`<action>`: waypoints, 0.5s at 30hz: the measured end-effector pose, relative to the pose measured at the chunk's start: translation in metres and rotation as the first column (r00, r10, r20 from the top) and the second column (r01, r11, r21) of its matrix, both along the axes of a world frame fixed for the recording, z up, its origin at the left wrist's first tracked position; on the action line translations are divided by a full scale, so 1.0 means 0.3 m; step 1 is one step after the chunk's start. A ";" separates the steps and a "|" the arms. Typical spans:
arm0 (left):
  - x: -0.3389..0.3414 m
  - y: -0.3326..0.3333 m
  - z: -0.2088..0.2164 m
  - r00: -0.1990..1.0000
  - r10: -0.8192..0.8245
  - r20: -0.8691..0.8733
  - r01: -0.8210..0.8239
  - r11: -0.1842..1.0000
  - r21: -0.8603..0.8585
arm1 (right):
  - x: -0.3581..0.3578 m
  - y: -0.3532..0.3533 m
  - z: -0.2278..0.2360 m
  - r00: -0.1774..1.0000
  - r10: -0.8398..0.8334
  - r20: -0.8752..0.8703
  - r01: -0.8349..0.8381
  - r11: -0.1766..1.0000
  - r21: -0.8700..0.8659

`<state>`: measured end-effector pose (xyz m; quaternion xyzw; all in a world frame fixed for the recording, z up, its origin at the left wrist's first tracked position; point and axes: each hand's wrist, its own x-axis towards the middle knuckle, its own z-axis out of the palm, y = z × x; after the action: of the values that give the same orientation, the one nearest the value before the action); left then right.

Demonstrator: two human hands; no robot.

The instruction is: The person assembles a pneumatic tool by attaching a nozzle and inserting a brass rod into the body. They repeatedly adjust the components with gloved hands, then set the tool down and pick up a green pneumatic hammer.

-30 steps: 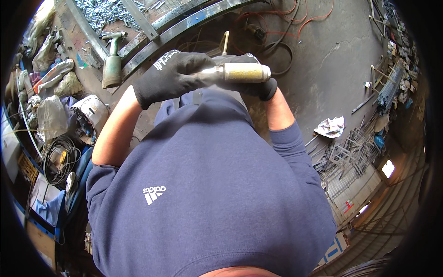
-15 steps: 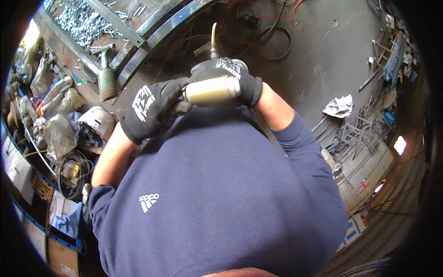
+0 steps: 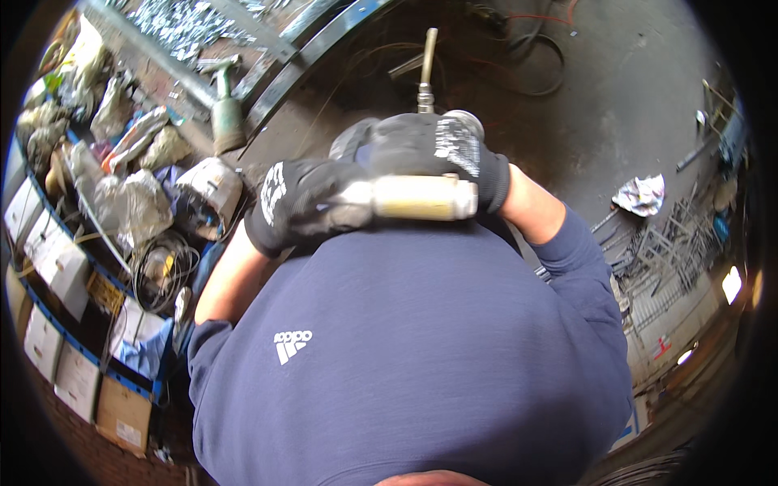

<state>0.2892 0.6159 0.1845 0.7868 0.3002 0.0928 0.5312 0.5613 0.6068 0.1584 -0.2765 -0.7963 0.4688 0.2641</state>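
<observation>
Both my hands wear black gloves with white print and meet in front of my chest. Between them lies an air tool with a pale yellow cylinder and a metal collar at its right end. My left hand closes around the narrower metal part at the tool's left end, slightly blurred. Behind the cylinder, my right hand is wrapped around the tool's body, hiding much of it. A round metal end shows past that hand's knuckles. From the far side rises a metal coupling with a yellowish hose.
A green riveter-like tool stands by a steel frame, with small metal pieces beyond. Plastic bags and coiled cable crowd the left above blue-railed racks with boxes. Metal racks lie at right.
The whole view has shifted, so surroundings appear farther right. The air tool has come nearer my chest, and more of the metal part at its left end shows by my left hand.
</observation>
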 end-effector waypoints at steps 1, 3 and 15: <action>-0.009 0.008 0.001 0.999 0.030 0.026 -0.029 0.999 -0.025 | 0.005 -0.002 -0.003 0.995 -0.040 -0.096 0.046 0.997 0.060; -0.015 0.014 -0.004 0.997 -0.072 0.030 0.069 0.995 0.070 | 0.014 -0.015 -0.006 0.992 -0.090 -0.085 0.100 0.987 0.123; 0.013 -0.013 -0.020 0.968 -0.248 -0.028 0.242 0.961 -0.134 | 0.027 -0.048 -0.050 0.999 -0.033 -0.011 0.033 0.999 0.006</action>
<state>0.2931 0.6120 0.1786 0.7835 0.2176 -0.0109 0.5819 0.5693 0.5925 0.1433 -0.2861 -0.7917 0.4633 0.2769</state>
